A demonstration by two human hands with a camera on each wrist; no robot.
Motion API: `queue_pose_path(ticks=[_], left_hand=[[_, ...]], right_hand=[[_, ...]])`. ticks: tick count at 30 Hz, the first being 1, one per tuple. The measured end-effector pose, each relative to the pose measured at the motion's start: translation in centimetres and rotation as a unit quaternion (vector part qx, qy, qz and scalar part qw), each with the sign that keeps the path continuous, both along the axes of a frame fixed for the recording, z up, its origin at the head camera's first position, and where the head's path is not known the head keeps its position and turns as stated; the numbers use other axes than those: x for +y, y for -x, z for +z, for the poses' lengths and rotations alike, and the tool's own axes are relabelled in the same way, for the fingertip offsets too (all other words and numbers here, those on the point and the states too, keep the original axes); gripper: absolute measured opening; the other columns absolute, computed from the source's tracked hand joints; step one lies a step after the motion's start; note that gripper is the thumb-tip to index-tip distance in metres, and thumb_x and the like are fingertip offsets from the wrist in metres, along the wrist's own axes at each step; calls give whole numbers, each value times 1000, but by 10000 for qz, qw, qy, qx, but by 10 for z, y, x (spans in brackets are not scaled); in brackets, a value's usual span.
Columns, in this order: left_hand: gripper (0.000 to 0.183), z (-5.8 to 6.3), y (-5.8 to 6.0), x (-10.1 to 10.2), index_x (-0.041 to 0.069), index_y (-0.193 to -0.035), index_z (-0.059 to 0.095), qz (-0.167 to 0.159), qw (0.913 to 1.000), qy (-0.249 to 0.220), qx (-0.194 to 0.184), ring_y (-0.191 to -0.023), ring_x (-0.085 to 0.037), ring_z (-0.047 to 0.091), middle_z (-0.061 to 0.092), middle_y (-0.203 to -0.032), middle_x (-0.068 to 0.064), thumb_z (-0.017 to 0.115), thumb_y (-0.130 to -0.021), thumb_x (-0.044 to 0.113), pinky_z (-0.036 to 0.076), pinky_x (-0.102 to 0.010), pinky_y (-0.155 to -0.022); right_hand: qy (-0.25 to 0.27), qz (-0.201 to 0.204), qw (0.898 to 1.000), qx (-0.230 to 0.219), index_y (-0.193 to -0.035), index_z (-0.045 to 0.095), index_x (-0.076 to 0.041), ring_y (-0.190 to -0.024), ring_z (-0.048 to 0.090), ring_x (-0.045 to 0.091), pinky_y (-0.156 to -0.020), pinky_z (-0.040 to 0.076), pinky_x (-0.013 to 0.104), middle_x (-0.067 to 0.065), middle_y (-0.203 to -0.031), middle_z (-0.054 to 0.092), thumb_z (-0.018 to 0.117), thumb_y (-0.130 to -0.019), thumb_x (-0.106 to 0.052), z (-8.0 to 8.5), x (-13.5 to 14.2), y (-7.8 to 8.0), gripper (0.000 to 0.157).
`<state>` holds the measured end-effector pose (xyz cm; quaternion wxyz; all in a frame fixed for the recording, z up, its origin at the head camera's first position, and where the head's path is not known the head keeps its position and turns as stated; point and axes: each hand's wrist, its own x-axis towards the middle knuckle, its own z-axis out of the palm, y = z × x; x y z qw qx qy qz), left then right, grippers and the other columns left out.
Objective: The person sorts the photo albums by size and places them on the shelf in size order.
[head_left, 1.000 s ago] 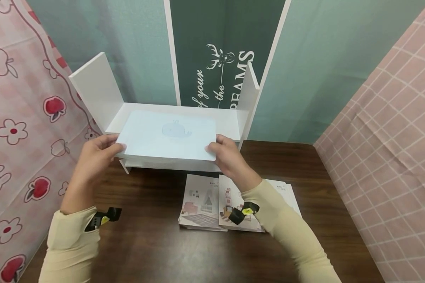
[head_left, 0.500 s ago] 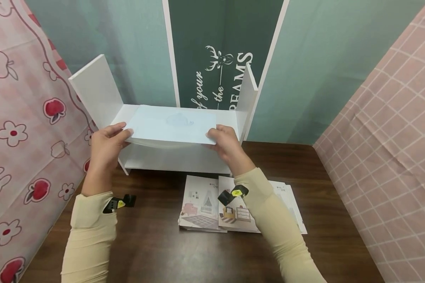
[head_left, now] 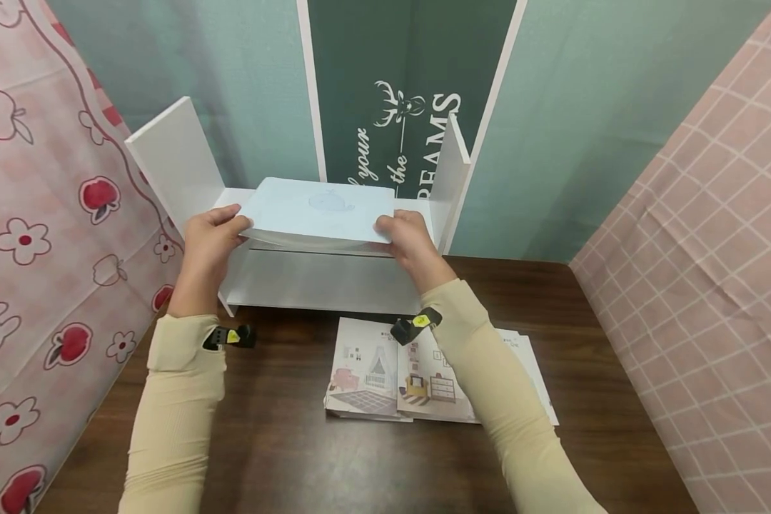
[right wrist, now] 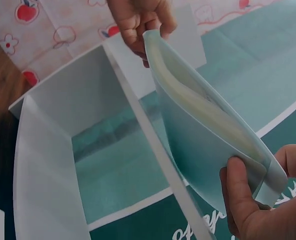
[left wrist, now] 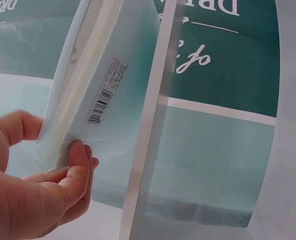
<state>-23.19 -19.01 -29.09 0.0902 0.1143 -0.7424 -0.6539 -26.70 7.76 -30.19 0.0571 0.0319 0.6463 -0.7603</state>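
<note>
A pale blue softcover notebook point(head_left: 318, 214) with a small whale drawing is held level over the upper board of a white shelf point(head_left: 324, 282). My left hand point(head_left: 212, 239) pinches its left end, thumb on top and fingers beneath. At the other end my right hand point(head_left: 414, 243) grips it the same way. The left wrist view shows the notebook's underside point(left wrist: 105, 100) with a barcode label, close above the shelf board's edge point(left wrist: 150, 120). In the right wrist view its pages point(right wrist: 203, 107) bulge between the bent covers.
Several booklets point(head_left: 366, 371) with room drawings lie on the dark wood table point(head_left: 283, 428), in front of the shelf. Upright side panels point(head_left: 176, 160) rise at both shelf ends. A green cloth with white lettering point(head_left: 411, 143) hangs behind; pink cloths point(head_left: 694, 235) flank the table.
Both hands have moved the notebook back and up, from in front of the shelf to over its upper board. The lower shelf space now shows below it. The booklets stay put.
</note>
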Motion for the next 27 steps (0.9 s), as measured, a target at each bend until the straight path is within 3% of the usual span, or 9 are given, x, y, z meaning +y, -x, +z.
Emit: queue_pose_path(ticks=[4, 9, 13, 17, 22, 27], left_hand=[[51, -2, 9, 1, -7, -134, 44, -119, 9998, 143, -10, -100, -16, 42, 36, -137, -17, 55, -86, 5, 45, -24, -81], [53, -4, 16, 2, -7, -135, 41, -213, 9978, 591, -203, -112, -20, 42, 38, -138, -20, 57, -86, 3, 42, -32, -91], [55, -4, 20, 5, -7, -135, 41, -205, 9926, 1157, -303, -118, -27, 41, 42, -135, -24, 61, -85, 4, 39, -38, -95], [56, -4, 26, 8, -8, -133, 44, -93, 9810, 1905, -340, -120, -33, 42, 45, -131, -27, 64, -84, 9, 38, -42, -96], [55, -2, 31, 11, -11, -129, 47, 68, 9636, 2650, -358, -116, -38, 45, 49, -126, -28, 65, -82, 13, 37, -45, -95], [57, 0, 34, 14, -12, -128, 46, 64, 9563, 2885, -480, -116, -40, 43, 47, -127, -28, 65, -82, 15, 36, -46, -96]], right_hand=[[-300, -62, 9995, -101, -110, 54, 13, -89, 58, 22, -79, 51, 36, 16, -108, 57, 49, -80, 10, 0, -1, 7, 31], [-1265, -142, 9917, -157, -105, 55, 13, -87, 53, 21, -75, 51, 33, 13, -104, 51, 57, -78, 6, -1, -1, 14, 28], [-2322, -290, 9722, 54, -102, 57, 9, -80, 50, 20, -70, 47, 29, 12, -98, 54, 65, -76, -1, 0, -3, 19, 29], [-3212, -511, 9455, 168, -105, 59, 6, -80, 50, 21, -71, 45, 31, 12, -97, 58, 72, -73, -8, 1, -5, 23, 37], [-3838, -707, 9201, 332, -119, 53, 9, -99, 54, 27, -88, 44, 35, 20, -113, 56, 77, -71, -15, 1, -5, 29, 59], [-4211, -796, 9016, 582, -125, 50, 10, -114, 49, 30, -96, 38, 35, 23, -124, 52, 79, -71, -19, 0, -5, 32, 68]])
